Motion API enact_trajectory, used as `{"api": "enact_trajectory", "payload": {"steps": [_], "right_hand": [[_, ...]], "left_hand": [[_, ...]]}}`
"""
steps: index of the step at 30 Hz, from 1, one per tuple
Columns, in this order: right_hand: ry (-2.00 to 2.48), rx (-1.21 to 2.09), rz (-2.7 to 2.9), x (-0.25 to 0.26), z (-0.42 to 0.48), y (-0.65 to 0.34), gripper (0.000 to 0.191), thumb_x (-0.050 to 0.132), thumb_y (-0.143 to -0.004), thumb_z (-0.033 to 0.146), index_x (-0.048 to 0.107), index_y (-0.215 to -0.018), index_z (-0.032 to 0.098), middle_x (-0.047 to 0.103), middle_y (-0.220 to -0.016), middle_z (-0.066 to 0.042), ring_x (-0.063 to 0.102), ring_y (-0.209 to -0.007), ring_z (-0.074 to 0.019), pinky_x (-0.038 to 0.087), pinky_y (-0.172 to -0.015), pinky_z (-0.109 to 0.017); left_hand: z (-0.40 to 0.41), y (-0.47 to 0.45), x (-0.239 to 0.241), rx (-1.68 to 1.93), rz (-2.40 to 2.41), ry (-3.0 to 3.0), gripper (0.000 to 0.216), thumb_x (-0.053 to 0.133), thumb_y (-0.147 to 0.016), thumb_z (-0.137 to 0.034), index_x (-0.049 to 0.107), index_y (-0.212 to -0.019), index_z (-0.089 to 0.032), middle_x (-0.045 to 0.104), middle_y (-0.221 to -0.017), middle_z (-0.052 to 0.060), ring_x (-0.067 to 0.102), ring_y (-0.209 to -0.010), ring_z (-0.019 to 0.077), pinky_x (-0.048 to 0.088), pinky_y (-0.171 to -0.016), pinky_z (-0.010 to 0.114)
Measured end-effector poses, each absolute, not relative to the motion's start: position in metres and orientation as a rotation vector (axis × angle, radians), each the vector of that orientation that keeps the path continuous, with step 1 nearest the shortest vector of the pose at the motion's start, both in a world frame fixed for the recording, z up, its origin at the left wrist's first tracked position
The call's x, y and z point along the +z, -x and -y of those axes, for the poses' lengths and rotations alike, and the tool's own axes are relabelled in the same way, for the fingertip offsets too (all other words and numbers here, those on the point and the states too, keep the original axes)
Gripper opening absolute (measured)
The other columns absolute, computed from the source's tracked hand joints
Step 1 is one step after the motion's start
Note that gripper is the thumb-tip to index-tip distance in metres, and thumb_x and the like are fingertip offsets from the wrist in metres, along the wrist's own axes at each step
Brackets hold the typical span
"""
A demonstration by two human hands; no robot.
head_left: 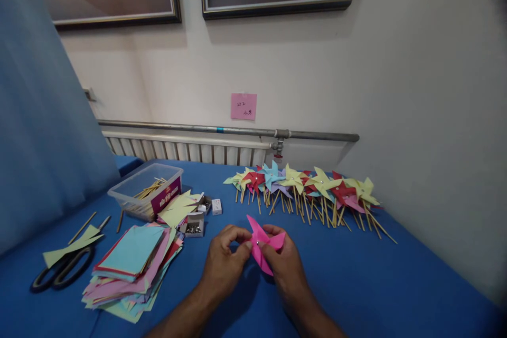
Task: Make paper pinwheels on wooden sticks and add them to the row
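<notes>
A bright pink paper pinwheel point(258, 233) with a silver pin at its centre is held up between my two hands, above the blue table. My left hand point(226, 256) pinches its left side, thumb and forefinger close to the pin. On the other side, my right hand point(285, 259) grips the folded paper between thumb and fingers. No stick shows on this pinwheel; its back is hidden. Beyond my hands lie several finished pinwheels point(293, 178) on wooden sticks, in yellow, red, blue and purple.
To the left are a stack of coloured paper squares point(130, 251), black-handled scissors point(63, 272), and a clear plastic box point(130, 203) of sticks. A small open box of pins point(195, 226) stands near my left hand. A radiator point(190, 150) runs behind the blue table point(356, 285).
</notes>
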State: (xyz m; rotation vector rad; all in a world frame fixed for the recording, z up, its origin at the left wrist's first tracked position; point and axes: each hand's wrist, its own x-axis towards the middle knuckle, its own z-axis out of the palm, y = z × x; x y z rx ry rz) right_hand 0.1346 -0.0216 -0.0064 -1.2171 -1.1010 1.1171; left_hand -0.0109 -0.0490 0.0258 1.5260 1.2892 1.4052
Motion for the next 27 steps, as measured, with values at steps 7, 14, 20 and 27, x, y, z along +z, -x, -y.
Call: {"api": "enact_trajectory", "payload": {"steps": [7, 14, 20, 27], "right_hand": [[1.227, 1.090, 1.100, -0.0039, 0.0221, -0.1354, 0.052, 0.074, -0.062, 0.038, 0.064, -0.107, 0.016, 0.075, -0.099, -0.011, 0.069, -0.079, -0.0257, 0.053, -0.066, -0.034], [1.224, 1.095, 1.089, 0.0001, 0.0226, -0.1346, 0.050, 0.073, -0.059, 0.037, 0.065, -0.103, 0.015, 0.074, -0.089, -0.009, 0.068, -0.074, -0.0257, 0.053, -0.065, -0.034], [1.216, 1.094, 1.125, 0.0022, 0.0236, -0.1344, 0.046, 0.072, -0.060, 0.036, 0.065, -0.101, 0.016, 0.074, -0.089, -0.008, 0.069, -0.074, -0.0247, 0.054, -0.066, -0.033], [1.185, 1.105, 1.122, -0.0029, 0.0220, -0.1347, 0.042, 0.074, -0.061, 0.033, 0.066, -0.100, 0.017, 0.075, -0.088, -0.007, 0.069, -0.074, -0.0242, 0.054, -0.064, -0.033]], "left_hand": [[0.0477, 0.0077, 0.0241, 1.413, -1.260, -1.424, 0.008, 0.068, -0.076, -0.022, 0.075, -0.072, -0.019, 0.069, -0.078, 0.005, 0.061, -0.079, 0.0194, 0.045, -0.078, 0.029], [0.0459, 0.0100, 0.0236, 1.427, -1.230, -1.391, 0.006, 0.071, -0.074, -0.020, 0.077, -0.072, -0.019, 0.070, -0.077, 0.005, 0.061, -0.077, 0.0192, 0.044, -0.076, 0.028], [0.0454, 0.0085, 0.0224, 1.389, -1.255, -1.407, 0.009, 0.068, -0.073, -0.020, 0.075, -0.069, -0.018, 0.067, -0.074, 0.004, 0.059, -0.074, 0.0175, 0.043, -0.073, 0.027], [0.0446, 0.0083, 0.0200, 1.367, -1.233, -1.406, 0.008, 0.066, -0.073, -0.019, 0.073, -0.067, -0.018, 0.067, -0.073, 0.004, 0.056, -0.072, 0.0166, 0.041, -0.070, 0.027]]}}
